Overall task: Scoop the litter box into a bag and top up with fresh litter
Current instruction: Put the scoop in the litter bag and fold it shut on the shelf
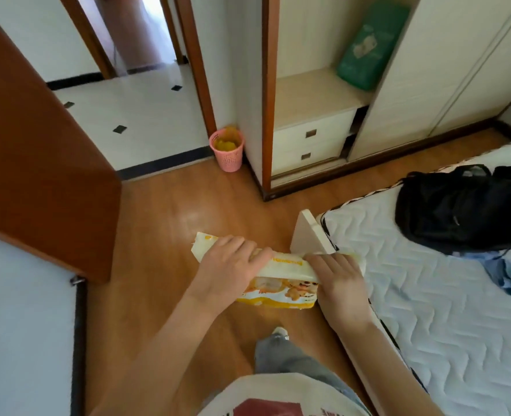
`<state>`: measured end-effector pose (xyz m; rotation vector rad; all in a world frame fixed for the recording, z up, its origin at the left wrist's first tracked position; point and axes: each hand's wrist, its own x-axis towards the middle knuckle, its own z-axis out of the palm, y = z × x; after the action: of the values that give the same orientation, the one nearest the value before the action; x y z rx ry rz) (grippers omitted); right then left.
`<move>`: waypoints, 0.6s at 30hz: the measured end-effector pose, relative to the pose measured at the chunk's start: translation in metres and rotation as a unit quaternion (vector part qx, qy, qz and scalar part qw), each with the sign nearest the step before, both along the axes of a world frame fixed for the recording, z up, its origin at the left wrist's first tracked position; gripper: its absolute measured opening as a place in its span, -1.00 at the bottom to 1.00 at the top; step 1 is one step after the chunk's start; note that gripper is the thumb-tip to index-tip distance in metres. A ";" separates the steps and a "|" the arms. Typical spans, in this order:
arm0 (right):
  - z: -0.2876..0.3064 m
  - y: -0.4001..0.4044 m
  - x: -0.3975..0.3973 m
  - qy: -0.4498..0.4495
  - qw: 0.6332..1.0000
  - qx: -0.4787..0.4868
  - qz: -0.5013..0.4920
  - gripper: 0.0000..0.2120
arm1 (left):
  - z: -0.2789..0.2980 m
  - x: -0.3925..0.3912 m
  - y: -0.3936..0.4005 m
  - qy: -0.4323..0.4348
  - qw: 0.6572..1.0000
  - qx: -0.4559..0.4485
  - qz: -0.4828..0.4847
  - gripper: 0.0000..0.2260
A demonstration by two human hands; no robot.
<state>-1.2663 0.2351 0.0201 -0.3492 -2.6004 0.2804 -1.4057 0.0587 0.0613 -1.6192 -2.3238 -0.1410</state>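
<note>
Both hands, left hand and right hand, grip the folded top of a yellow litter bag beside the mattress.

I count two hands, my left and my right, both gripping one litter bag. One pink bin stands on the floor. One wardrobe shows two drawers and holds one green pack. One black backpack lies on one mattress.
</note>
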 end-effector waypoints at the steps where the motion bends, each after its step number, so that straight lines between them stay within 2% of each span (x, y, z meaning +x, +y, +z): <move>1: 0.001 0.009 -0.017 0.009 1.000 0.009 0.009 -0.59 | 0.001 -0.014 0.007 0.007 1.000 0.005 0.008 -0.52; 4: 0.006 0.036 -0.070 0.029 0.999 0.024 0.034 -0.63 | 0.004 -0.059 0.030 0.037 0.998 0.046 0.012 -0.68; 7: 0.009 0.059 -0.115 0.021 0.998 0.030 0.052 -0.63 | 0.008 -0.103 0.050 0.046 0.998 0.045 0.020 -0.76; 12: 0.002 0.095 -0.193 0.024 0.998 0.043 0.049 -0.80 | 0.003 -0.186 0.088 0.008 1.000 0.006 0.012 -0.68; 18: -0.009 0.131 -0.280 0.021 0.999 0.044 0.006 -0.79 | -0.011 -0.285 0.134 -0.022 0.999 -0.009 -0.025 -0.57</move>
<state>-1.5465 0.3658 0.0110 -0.2931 -2.5648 0.1740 -1.6912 0.1925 0.0505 -1.6991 -2.3244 -0.1694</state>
